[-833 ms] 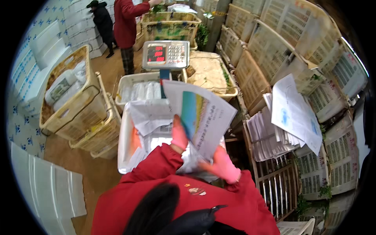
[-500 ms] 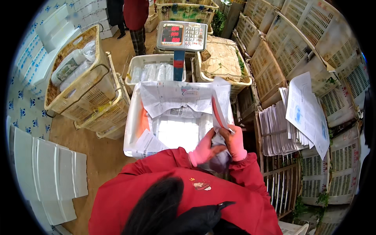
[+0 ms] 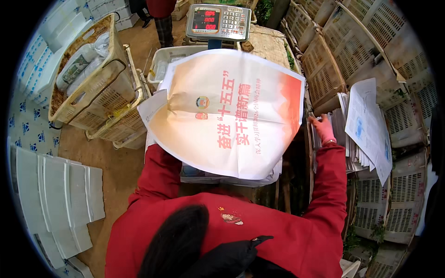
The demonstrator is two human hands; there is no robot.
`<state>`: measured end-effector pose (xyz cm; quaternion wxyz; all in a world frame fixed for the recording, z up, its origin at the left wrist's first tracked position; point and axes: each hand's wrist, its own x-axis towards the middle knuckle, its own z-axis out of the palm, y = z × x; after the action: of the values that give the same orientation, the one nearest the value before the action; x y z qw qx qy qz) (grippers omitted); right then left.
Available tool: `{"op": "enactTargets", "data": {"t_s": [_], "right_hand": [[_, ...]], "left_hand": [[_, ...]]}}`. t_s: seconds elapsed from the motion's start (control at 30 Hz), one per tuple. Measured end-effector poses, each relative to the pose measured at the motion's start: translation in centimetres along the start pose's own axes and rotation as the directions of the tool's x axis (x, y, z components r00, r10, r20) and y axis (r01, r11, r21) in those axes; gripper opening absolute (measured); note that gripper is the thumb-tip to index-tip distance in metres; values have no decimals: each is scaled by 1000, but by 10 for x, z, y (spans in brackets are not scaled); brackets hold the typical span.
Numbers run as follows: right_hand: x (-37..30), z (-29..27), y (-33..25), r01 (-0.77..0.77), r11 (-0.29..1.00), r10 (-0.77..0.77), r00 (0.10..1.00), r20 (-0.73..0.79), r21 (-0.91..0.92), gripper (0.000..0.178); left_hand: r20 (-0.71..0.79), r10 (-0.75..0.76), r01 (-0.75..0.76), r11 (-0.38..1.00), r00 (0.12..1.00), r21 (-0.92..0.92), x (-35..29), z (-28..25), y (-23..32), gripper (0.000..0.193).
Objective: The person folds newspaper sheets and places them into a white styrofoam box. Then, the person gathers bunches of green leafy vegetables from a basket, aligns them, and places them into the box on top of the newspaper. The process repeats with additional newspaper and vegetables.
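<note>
A large newspaper sheet (image 3: 222,116), white with orange-red shading and red print, spreads over the white foam box and hides most of it. The left sleeve (image 3: 162,171) runs in beneath this sheet, so my left hand is out of sight. My right hand (image 3: 323,129), in a pink glove, reaches out to the right with its fingers apart. Its fingertips are at the left side of a stack of folded newspapers (image 3: 340,121); whether they touch it is hard to tell. A loose printed sheet (image 3: 367,127) lies over that stack's right side.
Beyond the sheet stands a scale display (image 3: 219,22) with red digits. Plastic crates (image 3: 99,99) holding wrapped bundles (image 3: 83,76) stand at left, with foam lids (image 3: 55,199) nearer me. More crates (image 3: 354,32) line the right side. Another person (image 3: 161,23) stands at the far end.
The newspaper sheet now lies spread over the box. My hands, earlier together over a dark purplish thing and paper, have parted; the right has moved to the newspaper stack.
</note>
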<state>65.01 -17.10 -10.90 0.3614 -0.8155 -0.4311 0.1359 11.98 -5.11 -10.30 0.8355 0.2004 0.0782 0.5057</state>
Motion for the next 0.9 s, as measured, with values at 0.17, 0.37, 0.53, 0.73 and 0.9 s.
{"op": "enactTargets", "data": {"t_s": [0.17, 0.37, 0.53, 0.73, 0.9], "right_hand": [[-107, 18, -181, 355, 861, -493, 757, 429, 364, 84], [-161, 116, -172, 803, 596, -770, 563, 300, 23, 55], [-167, 108, -233, -53, 906, -152, 884, 441, 420, 25], [-154, 151, -220, -113, 725, -221, 897, 384, 680, 41], [-86, 68, -236, -131, 545, -137, 961, 242, 828, 56]], "left_hand": [[-128, 198, -186, 977, 972, 105, 0, -7, 3, 60], [-53, 219, -220, 975, 974, -27, 16, 10, 6, 62], [32, 518, -353, 534, 855, 768, -12, -1, -57, 65], [-266, 118, 120, 672, 957, 731, -59, 38, -102, 34], [-217, -1, 61, 960, 976, 273, -28, -24, -4, 51]]}}
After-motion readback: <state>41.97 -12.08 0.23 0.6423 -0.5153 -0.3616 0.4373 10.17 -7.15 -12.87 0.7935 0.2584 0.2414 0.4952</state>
